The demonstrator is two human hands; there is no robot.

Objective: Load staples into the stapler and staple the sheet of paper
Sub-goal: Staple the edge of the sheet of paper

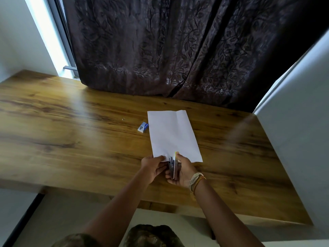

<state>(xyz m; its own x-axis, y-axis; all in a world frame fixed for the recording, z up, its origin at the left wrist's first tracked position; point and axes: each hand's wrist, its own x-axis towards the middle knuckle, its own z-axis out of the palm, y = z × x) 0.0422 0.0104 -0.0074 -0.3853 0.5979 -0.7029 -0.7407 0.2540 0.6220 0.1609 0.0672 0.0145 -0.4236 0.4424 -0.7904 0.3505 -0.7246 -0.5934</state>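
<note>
A folded white sheet of paper (173, 135) lies on the wooden table (71, 139). At its near edge both hands meet around a small metal stapler (173, 166) with a yellow-green tip. My right hand (183, 172) cradles the stapler from below and the right. My left hand (154, 166) pinches at its left side, fingertips on the paper's near-left corner. The stapler looks hinged open, though blur hides the detail. A small blue and white staple box (143, 127) rests just left of the paper.
A tiny loose bit (123, 119) lies on the table left of the box. A dark patterned curtain (178, 50) hangs behind the table. A white wall (302, 122) bounds the right side. The table's front edge is close below my wrists.
</note>
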